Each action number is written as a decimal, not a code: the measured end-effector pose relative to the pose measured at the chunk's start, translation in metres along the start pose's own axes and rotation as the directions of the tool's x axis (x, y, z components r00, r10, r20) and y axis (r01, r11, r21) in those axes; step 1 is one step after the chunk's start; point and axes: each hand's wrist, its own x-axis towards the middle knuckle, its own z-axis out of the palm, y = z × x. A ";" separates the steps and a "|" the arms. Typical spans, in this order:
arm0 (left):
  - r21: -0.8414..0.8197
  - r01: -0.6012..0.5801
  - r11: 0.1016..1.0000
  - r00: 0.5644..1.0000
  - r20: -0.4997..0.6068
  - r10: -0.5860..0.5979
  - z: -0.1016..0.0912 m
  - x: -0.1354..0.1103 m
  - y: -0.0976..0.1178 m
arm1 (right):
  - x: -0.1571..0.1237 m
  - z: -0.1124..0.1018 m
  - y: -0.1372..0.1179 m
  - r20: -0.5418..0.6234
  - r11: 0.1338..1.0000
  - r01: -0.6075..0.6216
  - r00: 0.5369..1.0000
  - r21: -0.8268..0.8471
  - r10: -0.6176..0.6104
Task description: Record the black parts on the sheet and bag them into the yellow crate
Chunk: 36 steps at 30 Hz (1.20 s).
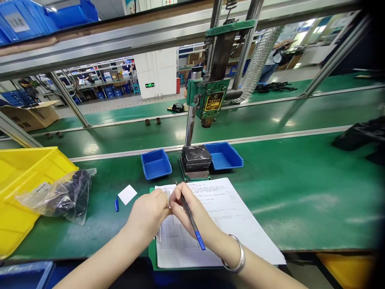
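Observation:
My right hand (192, 208) is closed with a dark pen (189, 214) resting across it, its blue end pointing toward my wrist. My left hand (149, 210) is curled, its fingertips meeting those of my right hand. Between the fingertips shows a small clear or whitish thing that I cannot make out. Under both hands lie printed paper sheets (240, 228) on a green clipboard (152, 257), whose metal clip is partly covered by my left hand. To the left are a blue pen cap (116, 204) and a small white paper square (127, 194).
Behind the sheets stands a green hand press (210, 96) on a black block base (196, 158). Blue bins (156, 164) flank it. At left, a plastic bag of dark parts (70, 194) leans on a yellow crate (33, 172). Black material (363, 134) lies at far right.

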 end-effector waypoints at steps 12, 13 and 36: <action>-0.773 0.358 0.524 0.932 0.332 -0.147 0.001 0.000 -0.015 | 0.000 -0.005 0.005 0.040 0.993 0.002 0.999 0.122 -0.007; -0.779 0.358 0.515 0.932 0.336 -0.139 0.001 -0.001 -0.016 | 0.000 -0.006 0.005 0.054 0.993 0.001 0.999 0.119 -0.008; -0.525 0.269 0.807 0.960 0.214 -0.181 -0.005 0.004 -0.006 | 0.002 -0.006 0.004 0.090 0.982 0.103 0.992 -0.157 -0.090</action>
